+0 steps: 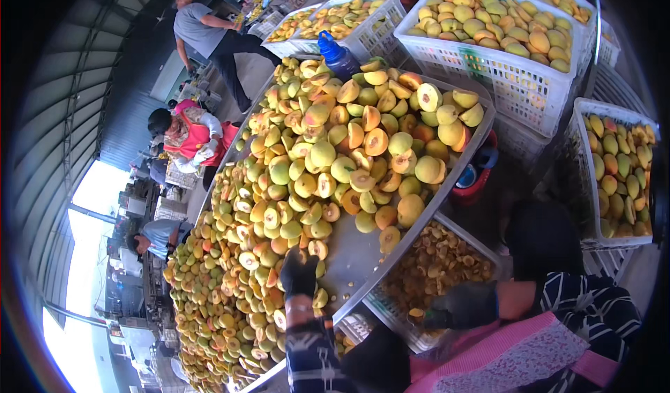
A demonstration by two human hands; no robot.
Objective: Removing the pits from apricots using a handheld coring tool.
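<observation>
Halved yellow peaches (314, 184), some with the pit still in the flesh, are heaped on a metal-topped table (350, 259) with a raised rim. My left hand (299, 272), in a dark glove, reaches onto the near edge of the heap, its fingers against the fruit; whether it grips a piece is hidden. Over a crate (374, 301) full of brown pits and scraps (437, 259) is my right hand (463, 306), also gloved, with its fingers curled. A small orange fruit piece (416, 313) shows just beyond its fingertips; a greenish bit at the fingers is too small to identify.
A blue bottle (339, 55) stands among the fruit at the far side. White crates of peaches (487, 61) are stacked beyond, and another crate (620, 168) sits at right. A red bucket (473, 184) is beside the table. Several people work beyond the table's left edge.
</observation>
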